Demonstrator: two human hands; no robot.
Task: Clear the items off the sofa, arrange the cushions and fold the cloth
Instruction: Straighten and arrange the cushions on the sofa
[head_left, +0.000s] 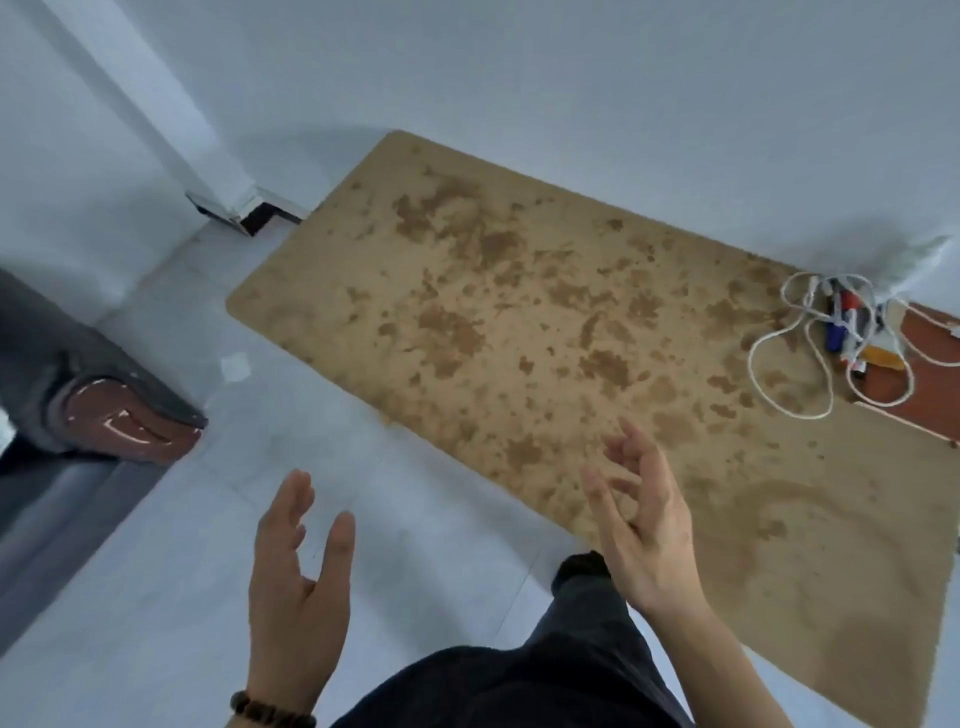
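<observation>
Two hands, both mine, hang in the air with nothing in them. My left hand (296, 587) is low and left of centre over the pale floor tiles (156, 571), fingers straight and the thumb spread wide. A dark bead bracelet (270, 714) circles its wrist, partly cut off by the bottom edge. My right hand (639, 525) is higher, over the near edge of a tan mottled rug (519, 322), fingers loose and apart, slightly bent.

The grey sofa (41, 353) shows only as a corner at the far left edge — most of it is out of frame. A shiny brown cushion (130, 421) seems to lie on it, too blurred for me to be sure of its shape. It is well apart from both hands.

At the rug's far right lies a looped white cord (795, 374) tangled around a few markers (844, 332), beside a reddish-brown board (930, 374) that the frame cuts off. A white bag (904, 265) sits just behind them, hard to make out. My dark trousers (571, 649) fill the bottom centre.
</observation>
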